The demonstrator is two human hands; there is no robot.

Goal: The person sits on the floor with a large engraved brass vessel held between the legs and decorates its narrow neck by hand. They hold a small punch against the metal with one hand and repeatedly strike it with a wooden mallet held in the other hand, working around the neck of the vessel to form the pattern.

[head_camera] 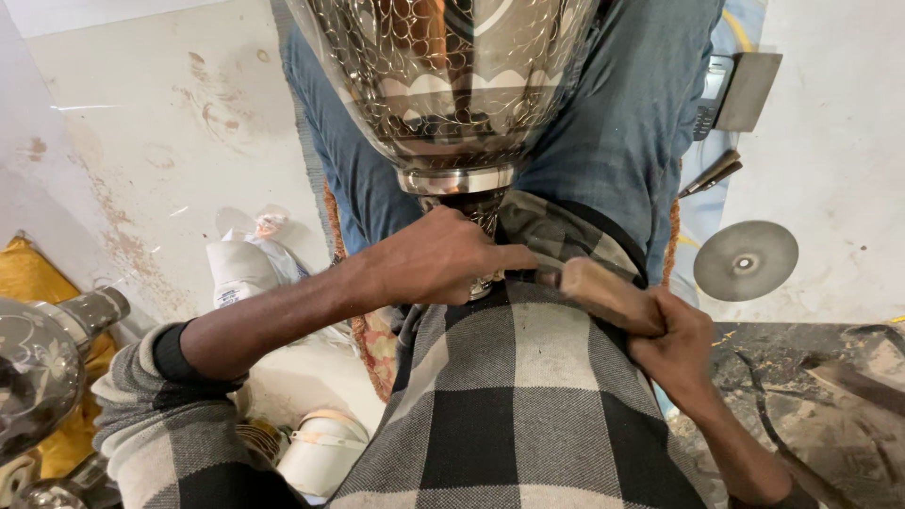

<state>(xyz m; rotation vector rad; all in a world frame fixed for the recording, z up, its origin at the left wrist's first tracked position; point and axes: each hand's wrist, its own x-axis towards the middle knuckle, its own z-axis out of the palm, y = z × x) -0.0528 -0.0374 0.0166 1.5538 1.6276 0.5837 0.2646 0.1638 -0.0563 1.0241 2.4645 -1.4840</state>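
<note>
A large engraved silver vessel rests upside-down-looking between my knees, its narrow polished neck pointing toward me. My left hand wraps around the patterned stem just below that neck. My right hand grips the wooden handle of a tool, angled up and left toward the stem. The tool's tip is hidden behind my left hand's fingers. A checked grey and black cloth covers my lap under both hands.
A round metal disc lies on the floor at right, near a flat grey block and a thin tool. Another engraved silver vessel sits on yellow cloth at left. A white bag and a white tub lie nearby.
</note>
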